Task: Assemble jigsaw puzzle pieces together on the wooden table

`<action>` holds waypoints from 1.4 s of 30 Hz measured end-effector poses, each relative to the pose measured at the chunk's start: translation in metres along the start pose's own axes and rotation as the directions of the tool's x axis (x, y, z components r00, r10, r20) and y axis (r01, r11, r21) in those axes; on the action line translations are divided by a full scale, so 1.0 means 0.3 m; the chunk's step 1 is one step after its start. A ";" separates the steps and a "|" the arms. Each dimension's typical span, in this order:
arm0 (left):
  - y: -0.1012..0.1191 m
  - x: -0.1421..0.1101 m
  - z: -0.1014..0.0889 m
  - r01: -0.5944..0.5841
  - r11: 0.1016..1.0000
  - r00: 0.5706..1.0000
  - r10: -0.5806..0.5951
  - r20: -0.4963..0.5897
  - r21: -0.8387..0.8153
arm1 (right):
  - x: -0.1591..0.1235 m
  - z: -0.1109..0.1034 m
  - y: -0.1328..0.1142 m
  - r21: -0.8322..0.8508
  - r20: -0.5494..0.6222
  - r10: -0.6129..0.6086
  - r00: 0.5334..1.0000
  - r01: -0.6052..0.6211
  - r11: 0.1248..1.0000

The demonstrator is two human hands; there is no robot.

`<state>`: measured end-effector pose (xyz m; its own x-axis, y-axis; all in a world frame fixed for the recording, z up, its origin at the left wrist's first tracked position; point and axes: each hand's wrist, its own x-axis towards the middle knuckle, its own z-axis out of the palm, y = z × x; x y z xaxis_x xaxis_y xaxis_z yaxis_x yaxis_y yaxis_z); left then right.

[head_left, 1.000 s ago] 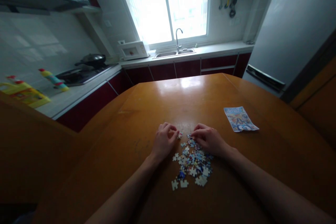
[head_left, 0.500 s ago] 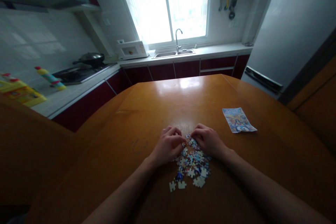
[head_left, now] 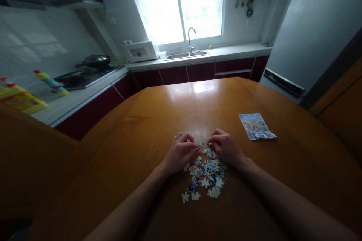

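Note:
A loose heap of jigsaw puzzle pieces (head_left: 207,171) lies on the wooden table, some picture side up and others showing pale backs. Beside the heap's upper left is my left hand (head_left: 181,152), its fingers curled and its thumb and index fingertips close together; anything between them is too small to make out. At the upper right, my right hand (head_left: 226,147) has its fingertips closed on a small puzzle piece (head_left: 209,143) at the table surface. Another small piece (head_left: 201,144) lies between the two hands.
A printed picture sheet (head_left: 256,126) lies on the table (head_left: 181,109) to the right. Beyond the table's far edge are a sink (head_left: 185,55), a microwave (head_left: 141,51) and a stove with a black pan (head_left: 96,61). A fridge (head_left: 308,34) stands at the right.
My right hand has shifted slightly away from the heap, and a small piece now shows at its fingertips. My left hand stays nearly in place. The view has tilted slightly.

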<state>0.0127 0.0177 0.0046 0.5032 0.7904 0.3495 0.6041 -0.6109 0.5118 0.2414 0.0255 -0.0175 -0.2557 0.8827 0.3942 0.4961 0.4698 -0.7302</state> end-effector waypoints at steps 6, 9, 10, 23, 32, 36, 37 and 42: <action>0.030 -0.006 -0.039 -0.058 0.996 0.977 0.071 0.199 -0.072 | 0.001 -0.004 0.004 0.024 -0.037 0.025 0.999 -0.024 0.999; 0.031 -0.004 -0.060 -0.037 0.993 0.968 0.063 0.244 -0.110 | 0.006 -0.005 0.008 0.047 -0.034 0.020 0.999 -0.018 0.999; 0.029 -0.002 -0.067 -0.030 0.993 0.969 0.057 0.242 -0.116 | 0.008 -0.005 0.009 0.056 -0.037 0.020 0.999 -0.018 0.998; 0.066 -0.071 -0.088 0.196 0.981 0.949 -0.191 0.253 0.005 | 0.020 0.011 0.030 0.114 -0.078 0.046 0.996 -0.037 0.993; 0.056 -0.141 -0.078 -0.007 0.993 0.987 -0.012 0.157 0.121 | 0.020 0.004 0.029 0.125 -0.057 0.063 0.996 -0.056 0.991; 0.024 -0.142 -0.084 0.027 0.986 0.995 -0.042 0.087 0.165 | 0.019 0.004 0.032 0.122 -0.050 0.073 0.996 -0.066 0.990; 0.015 -0.140 -0.085 0.041 0.990 0.996 -0.051 0.072 0.138 | 0.019 0.004 0.033 0.118 -0.046 0.073 0.996 -0.067 0.991; 0.001 -0.142 -0.101 0.113 0.992 0.991 -0.116 0.062 0.049 | 0.017 0.001 0.033 0.129 -0.042 0.067 0.997 -0.062 0.990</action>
<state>-0.0273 -0.0147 0.0136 0.4668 0.8516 0.2383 0.6869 -0.5189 0.5088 0.2448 0.0346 -0.0231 -0.1864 0.9112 0.3673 0.3992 0.4118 -0.8192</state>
